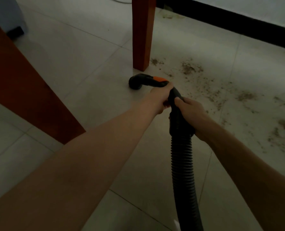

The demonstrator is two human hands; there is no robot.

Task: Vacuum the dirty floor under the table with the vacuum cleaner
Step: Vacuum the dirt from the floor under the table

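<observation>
A black vacuum cleaner hose [182, 157] runs from the bottom edge up to a black handle with an orange button [159, 79]. Its round nozzle [135, 82] rests on the pale tiled floor just in front of a red-brown table leg [142, 34]. My left hand [160, 97] grips the handle just behind the orange button. My right hand [190, 112] grips the rigid cuff where the ribbed hose begins. Brown dirt and crumbs [225, 90] lie scattered over the tiles to the right of the nozzle.
A second red-brown table leg [23, 90] slants across the left side. A black skirting board [230, 25] runs along the wall at the upper right. A grey-blue object on a dark foot [10, 15] stands at the top left, and a thin cable [120, 0] lies beyond.
</observation>
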